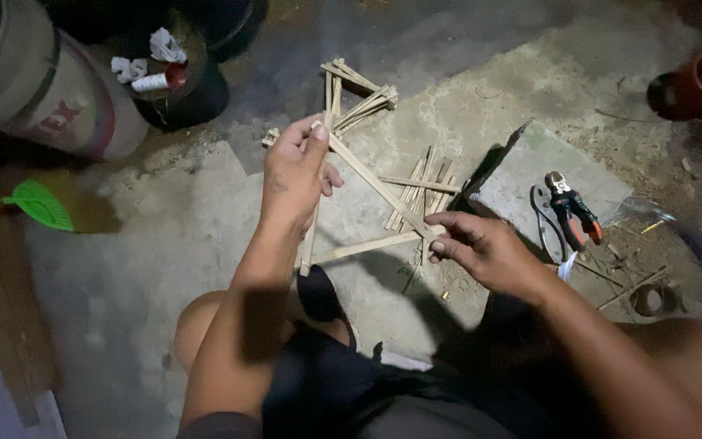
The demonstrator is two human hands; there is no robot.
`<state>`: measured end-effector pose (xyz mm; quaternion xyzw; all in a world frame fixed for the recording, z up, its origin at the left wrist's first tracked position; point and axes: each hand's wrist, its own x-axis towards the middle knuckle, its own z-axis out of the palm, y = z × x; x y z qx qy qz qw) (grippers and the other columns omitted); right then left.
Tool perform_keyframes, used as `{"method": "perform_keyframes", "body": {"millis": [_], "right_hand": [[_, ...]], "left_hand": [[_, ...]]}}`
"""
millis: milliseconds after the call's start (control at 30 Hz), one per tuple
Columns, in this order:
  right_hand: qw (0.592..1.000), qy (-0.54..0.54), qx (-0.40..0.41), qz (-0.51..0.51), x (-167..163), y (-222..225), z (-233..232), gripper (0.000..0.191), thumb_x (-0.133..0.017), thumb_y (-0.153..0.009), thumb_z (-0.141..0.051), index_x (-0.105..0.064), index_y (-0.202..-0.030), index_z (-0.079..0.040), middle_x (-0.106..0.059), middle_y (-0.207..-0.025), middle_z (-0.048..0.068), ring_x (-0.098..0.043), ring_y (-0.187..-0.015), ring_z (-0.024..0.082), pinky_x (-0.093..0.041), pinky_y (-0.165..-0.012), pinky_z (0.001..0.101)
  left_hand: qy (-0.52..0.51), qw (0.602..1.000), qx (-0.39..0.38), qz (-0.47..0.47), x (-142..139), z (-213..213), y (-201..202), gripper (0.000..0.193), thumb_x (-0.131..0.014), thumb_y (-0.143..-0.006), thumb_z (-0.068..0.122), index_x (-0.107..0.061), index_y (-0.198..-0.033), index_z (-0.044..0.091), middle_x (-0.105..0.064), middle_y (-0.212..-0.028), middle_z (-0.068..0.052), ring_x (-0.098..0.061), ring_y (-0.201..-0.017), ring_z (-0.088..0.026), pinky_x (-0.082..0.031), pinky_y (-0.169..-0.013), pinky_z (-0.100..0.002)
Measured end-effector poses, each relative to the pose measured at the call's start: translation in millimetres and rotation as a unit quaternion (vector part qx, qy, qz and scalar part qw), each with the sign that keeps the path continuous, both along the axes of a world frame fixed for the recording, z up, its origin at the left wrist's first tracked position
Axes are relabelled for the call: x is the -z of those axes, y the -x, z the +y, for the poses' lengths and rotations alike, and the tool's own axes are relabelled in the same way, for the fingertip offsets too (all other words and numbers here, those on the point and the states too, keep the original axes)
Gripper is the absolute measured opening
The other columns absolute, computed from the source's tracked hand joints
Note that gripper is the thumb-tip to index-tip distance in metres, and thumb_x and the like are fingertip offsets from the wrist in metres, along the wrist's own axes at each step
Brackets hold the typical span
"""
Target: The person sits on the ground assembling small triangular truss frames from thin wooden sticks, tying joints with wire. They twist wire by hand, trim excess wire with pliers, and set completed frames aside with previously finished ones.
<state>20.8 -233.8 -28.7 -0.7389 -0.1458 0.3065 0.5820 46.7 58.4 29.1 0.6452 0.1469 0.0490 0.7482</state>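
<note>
Bare knees framed the bottom edge. Left of the grey stone slab [558, 175], the left hand [294, 175] gripped the top corner of a bamboo-strip frame [367, 191], thumb pressed on a strip. Just beside the slab's near corner, the right hand [485, 248] pinched the frame's lower joint. On the slab lay red-handled pruning shears [570, 215] (blades closed, untouched).

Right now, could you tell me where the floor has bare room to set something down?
Bare concrete lies left of the left hand, between the green plastic fan and the bare knee. It is crowded around the loose bamboo strips, and the grey stone slab carries red-handled pliers.
</note>
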Motion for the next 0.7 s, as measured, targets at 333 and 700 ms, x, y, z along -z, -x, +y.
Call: {"method": "perform_keyframes", "body": {"millis": [333, 700], "right_hand": [[0.998, -0.013, 0.028, 0.052, 12, -1, -6, 0.035, -0.066, -0.094, -0.006, -0.066, -0.129, -0.002, -0.076, -0.098, 0.008, -0.074, -0.091, 0.014, -0.061, -0.083, 0.0298], [0.996, -0.029, 0.027, 0.082, 10, -5, -12, 0.034, -0.063, -0.095, -0.005, -0.066, -0.128, 0.001, -0.075, -0.099, 0.01, -0.076, -0.089, 0.017, -0.061, -0.081, 0.0312]], "left_hand": [[0.007, 1.0, 0.003, -0.008, 13, -1, -1, 0.031, -0.063, -0.102, 0.018, -0.061, -0.123, -0.005, -0.068, -0.097, -0.009, -0.054, -0.053, -0.009, -0.039, -0.043, -0.022], [0.009, 0.998, 0.057, 0.001, 13, -4, -2, 0.024, -0.066, -0.098, 0.016, -0.062, -0.111, -0.004, -0.078, -0.109, -0.014, -0.056, -0.055, -0.007, -0.04, -0.043, -0.021]]}}
